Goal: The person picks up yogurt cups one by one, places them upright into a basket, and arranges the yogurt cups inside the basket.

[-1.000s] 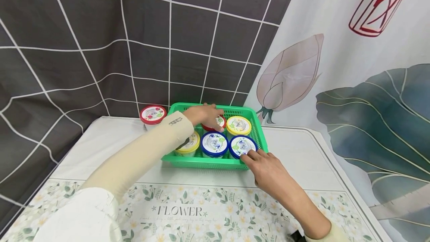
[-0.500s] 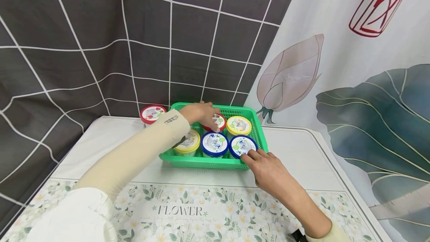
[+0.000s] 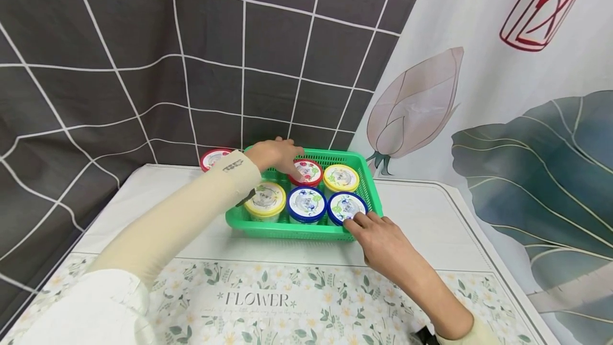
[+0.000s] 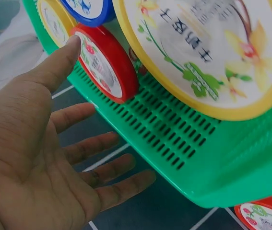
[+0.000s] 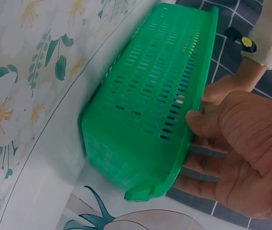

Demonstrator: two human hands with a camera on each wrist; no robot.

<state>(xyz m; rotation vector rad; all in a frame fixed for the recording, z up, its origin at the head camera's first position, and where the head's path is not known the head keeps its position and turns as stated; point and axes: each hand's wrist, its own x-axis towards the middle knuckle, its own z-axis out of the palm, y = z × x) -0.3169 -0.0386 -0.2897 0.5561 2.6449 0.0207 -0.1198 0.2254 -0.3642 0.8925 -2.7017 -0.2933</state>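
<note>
A green plastic basket holds several tubs with coloured lids. Over its back left part is my left hand, fingers spread and holding nothing; in the left wrist view its thumb lies at the edge of a red-lidded tub. That red-lidded tub stands in the back row beside a yellow-lidded tub. Another yellow-lidded tub and two blue-lidded tubs, left and right, fill the front row. At the front right corner my right hand grips the basket's rim, thumb outside.
Left of the basket, a second red-lidded tub stands on the white table, partly hidden by my left sleeve. A floral mat covers the table's front. Behind rises a dark grid-patterned cloth.
My left hand has moved left and slightly back, uncovering more of the red-lidded tub in the basket. My right hand stays on the rim.
</note>
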